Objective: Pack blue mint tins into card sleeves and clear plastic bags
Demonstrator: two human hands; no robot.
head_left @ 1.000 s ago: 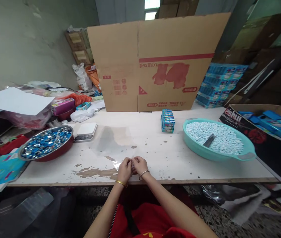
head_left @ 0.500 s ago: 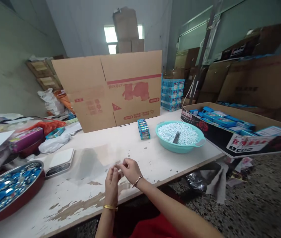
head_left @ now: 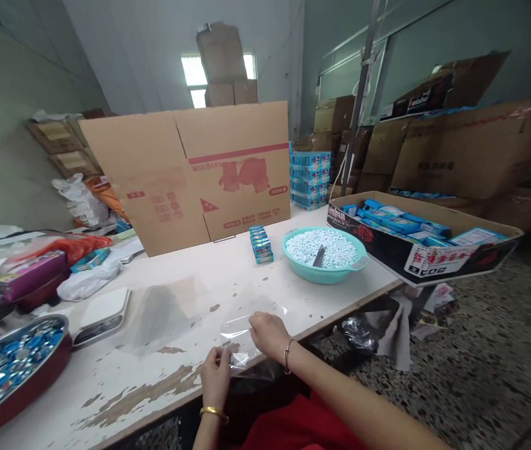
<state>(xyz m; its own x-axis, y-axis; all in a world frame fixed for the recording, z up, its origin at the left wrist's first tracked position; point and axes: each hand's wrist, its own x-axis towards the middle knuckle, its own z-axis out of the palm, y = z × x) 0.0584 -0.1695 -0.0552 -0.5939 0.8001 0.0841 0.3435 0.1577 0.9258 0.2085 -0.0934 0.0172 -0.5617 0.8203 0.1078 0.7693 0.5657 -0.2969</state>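
Observation:
At the near edge of the table, my left hand (head_left: 215, 376) pinches the lower left corner of a clear plastic film (head_left: 237, 326). My right hand (head_left: 269, 335), closed, grips the same film farther right and a bit higher. The film spreads between both hands and catches the light; whether it is a bag or a single sheet I cannot tell. Beyond my hands stands a short row of small blue boxes (head_left: 260, 244). To its right is a turquoise basin (head_left: 324, 274) full of pale blue and white pellets, with dark tongs (head_left: 319, 255) lying in them.
At left sit a white scale (head_left: 104, 310) and a red bowl (head_left: 35, 387) of shiny blue wrapped pieces. A large cardboard box (head_left: 190, 181) stands at the back beside stacked blue packs (head_left: 309, 180). An open carton (head_left: 415, 250) of blue boxes lies at the right.
My hands, close together before, have moved apart, the right one to the right. The clear film now shows spread out between them. The view has shifted somewhat to the right.

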